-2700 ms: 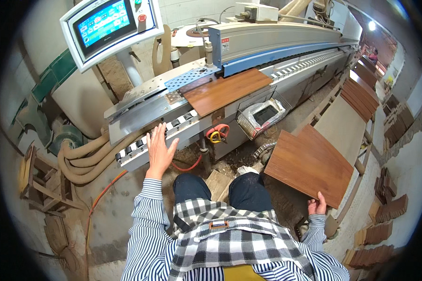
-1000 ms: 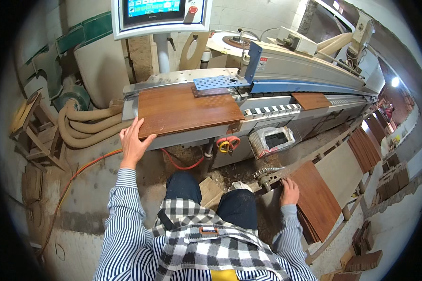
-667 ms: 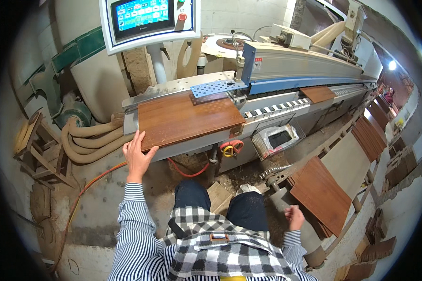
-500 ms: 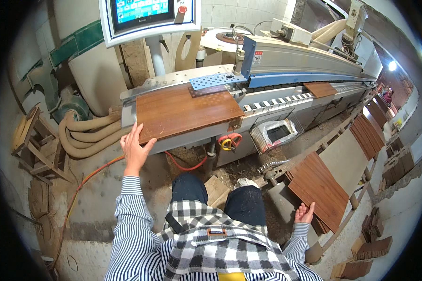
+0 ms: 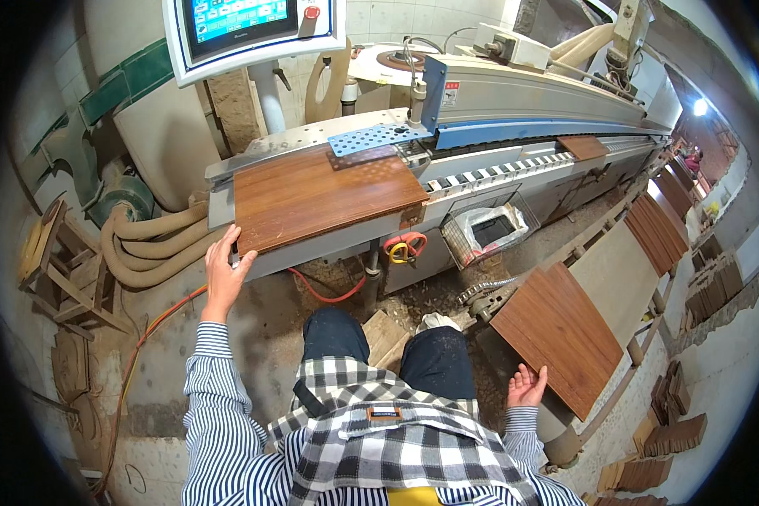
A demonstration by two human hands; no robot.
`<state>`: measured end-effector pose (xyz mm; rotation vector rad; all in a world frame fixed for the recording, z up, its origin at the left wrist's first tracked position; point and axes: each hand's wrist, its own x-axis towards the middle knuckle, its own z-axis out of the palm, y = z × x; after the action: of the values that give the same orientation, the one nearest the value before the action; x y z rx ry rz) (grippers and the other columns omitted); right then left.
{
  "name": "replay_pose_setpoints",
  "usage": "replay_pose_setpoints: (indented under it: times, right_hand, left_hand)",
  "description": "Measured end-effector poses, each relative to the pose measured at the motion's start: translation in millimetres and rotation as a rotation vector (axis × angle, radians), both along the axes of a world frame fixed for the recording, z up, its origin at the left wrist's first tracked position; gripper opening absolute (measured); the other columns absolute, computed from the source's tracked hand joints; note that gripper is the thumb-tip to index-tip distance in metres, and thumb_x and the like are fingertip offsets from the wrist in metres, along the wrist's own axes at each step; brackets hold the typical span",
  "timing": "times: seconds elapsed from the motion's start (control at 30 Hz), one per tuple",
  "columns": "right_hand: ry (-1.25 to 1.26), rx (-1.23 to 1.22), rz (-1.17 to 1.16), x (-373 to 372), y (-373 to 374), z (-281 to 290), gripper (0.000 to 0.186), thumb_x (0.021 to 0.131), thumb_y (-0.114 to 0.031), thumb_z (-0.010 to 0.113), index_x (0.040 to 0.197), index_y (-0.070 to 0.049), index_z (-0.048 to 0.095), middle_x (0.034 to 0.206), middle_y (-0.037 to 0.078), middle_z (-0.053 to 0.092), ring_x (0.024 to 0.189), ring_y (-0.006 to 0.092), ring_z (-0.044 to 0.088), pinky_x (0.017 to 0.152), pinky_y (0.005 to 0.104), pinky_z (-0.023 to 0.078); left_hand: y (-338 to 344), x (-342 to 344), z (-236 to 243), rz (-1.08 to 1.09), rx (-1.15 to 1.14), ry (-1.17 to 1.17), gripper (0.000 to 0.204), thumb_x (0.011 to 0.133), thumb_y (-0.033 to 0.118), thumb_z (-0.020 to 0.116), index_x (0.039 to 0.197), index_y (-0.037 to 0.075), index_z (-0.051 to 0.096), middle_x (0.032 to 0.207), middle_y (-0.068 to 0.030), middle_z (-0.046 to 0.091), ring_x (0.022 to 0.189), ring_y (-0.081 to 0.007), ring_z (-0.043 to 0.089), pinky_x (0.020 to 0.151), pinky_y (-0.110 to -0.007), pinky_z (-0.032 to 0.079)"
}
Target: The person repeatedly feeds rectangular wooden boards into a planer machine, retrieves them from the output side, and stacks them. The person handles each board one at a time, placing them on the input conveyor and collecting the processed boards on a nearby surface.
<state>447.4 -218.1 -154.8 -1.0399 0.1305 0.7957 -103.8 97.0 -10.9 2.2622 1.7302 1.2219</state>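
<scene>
My left hand [image 5: 227, 272], fingers apart, touches the near left corner of a brown wood-grain board [image 5: 329, 198] lying on the infeed of a long machine. The board's back part is under a blue perforated plate [image 5: 371, 139]. My right hand [image 5: 527, 384], palm up with loosely curled, separated fingers, is at the lower left edge of another brown board [image 5: 557, 337] on a low sloping rack. That board lies skewed over others. A smaller-looking board [image 5: 582, 147] sits farther along the machine.
A control panel [image 5: 253, 34] stands behind. Thick hoses [image 5: 148, 253] and a wooden stand [image 5: 72, 270] are at left. A lined wire basket [image 5: 485, 236] and red-yellow tools [image 5: 401, 249] are on the machine's front. Board stacks [image 5: 649, 228] line the right; a distant person [image 5: 693, 162] is beyond.
Since the oldest frame, one board has travelled right along the machine and another lies on the infeed under my left hand. Lately my right hand and the rack's top board have shifted left.
</scene>
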Motion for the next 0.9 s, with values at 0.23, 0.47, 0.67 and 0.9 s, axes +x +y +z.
replay_pose_setpoints:
  times: [0.23,0.47,0.67,0.9]
  right_hand:
    - [0.016,0.025,-0.187,15,-4,5,0.046,0.083,-0.055,0.067,0.101,-0.013,0.06,0.08,0.002,0.062,0.069,0.0147,0.061,0.061,0.029,0.051]
    - [0.035,0.045,-0.251,27,-9,2,0.046,0.079,-0.052,0.073,0.102,-0.014,0.061,0.085,0.001,0.063,0.069,0.0159,0.061,0.061,0.0296,0.052]
    - [0.049,0.012,-0.386,40,-23,3,0.052,0.076,-0.048,0.077,0.108,-0.013,0.058,0.095,0.001,0.062,0.075,0.0173,0.055,0.06,0.03,0.049]
    - [-0.018,0.057,-0.447,60,-38,-11,0.043,0.082,-0.039,0.075,0.111,-0.011,0.059,0.1,0.004,0.064,0.079,0.018,0.057,0.062,0.0304,0.048]
  left_hand:
    - [-3,-2,3,-0.029,-0.06,-0.07,0.053,0.084,0.031,0.07,0.129,0.008,0.055,0.136,-0.0124,0.055,0.124,-0.0296,0.05,0.111,-0.045,0.028]
    - [-1,13,12,0.044,-0.078,0.083,0.056,0.086,0.039,0.066,0.133,0.011,0.053,0.135,-0.0144,0.054,0.134,-0.0306,0.04,0.117,-0.05,0.015]
    - [6,42,22,0.006,-0.062,0.169,0.058,0.086,0.04,0.066,0.135,0.013,0.051,0.135,-0.0156,0.054,0.137,-0.0304,0.037,0.117,-0.053,0.01]
    - [13,42,12,0.004,-0.058,0.124,0.06,0.085,0.042,0.067,0.135,0.012,0.051,0.135,-0.0149,0.055,0.138,-0.0298,0.036,0.117,-0.054,0.01]
